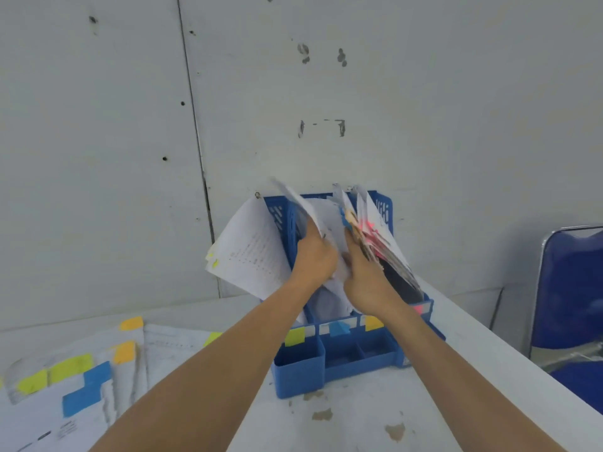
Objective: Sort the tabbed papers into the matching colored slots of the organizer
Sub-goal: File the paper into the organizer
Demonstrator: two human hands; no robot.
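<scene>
Head view: your left hand (315, 256) pinches a sheet (305, 212) above the blue organizer (339, 350); your right hand (365, 278), fingers spread, parts filed papers (375, 236). Unsorted tabbed papers (75, 380) lie left. Next, probably seat the sheet between your fingertips.

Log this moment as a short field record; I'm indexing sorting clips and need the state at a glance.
organizer: blue organizer on white table, against the wall
slot labels: yellow, blue, orange, pink, left to right
left hand: left hand spreading filed sheets in the organizer; grip unclear
right hand: right hand pressing back the pink-tabbed papers
unsorted: tabbed papers fanned on the table, left
nearby: blue chair at right
</scene>
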